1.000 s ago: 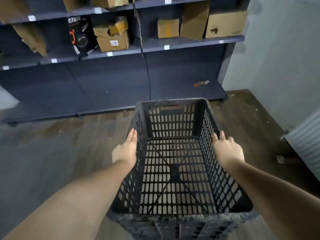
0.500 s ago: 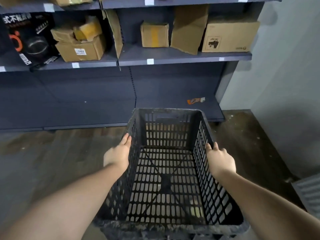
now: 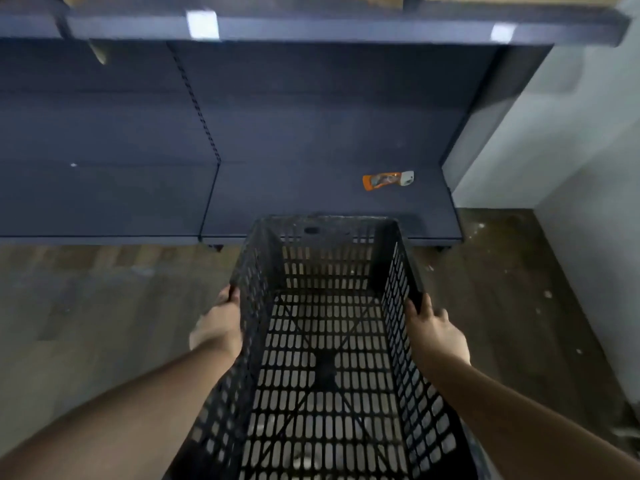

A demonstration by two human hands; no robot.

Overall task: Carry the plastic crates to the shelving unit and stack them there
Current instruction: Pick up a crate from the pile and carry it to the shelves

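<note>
I carry a black perforated plastic crate (image 3: 325,341) lengthwise in front of me, empty inside. My left hand (image 3: 218,327) grips its left rim and my right hand (image 3: 436,330) grips its right rim, fingers curled over the edges. The crate's far end hangs just over the front edge of the dark blue shelving unit's bottom shelf (image 3: 311,199). The crate's near end is cut off by the bottom of the view.
A small orange and white packet (image 3: 388,180) lies on the bottom shelf at the right. An upper shelf edge (image 3: 311,27) with white labels runs overhead. A grey wall (image 3: 571,168) stands at the right. Wooden floor (image 3: 104,299) lies on both sides.
I have moved closer to the shelving unit and look lower. The crate's far end has reached the bottom shelf's edge. The cardboard boxes have left the view. Both hands still hold the rims.
</note>
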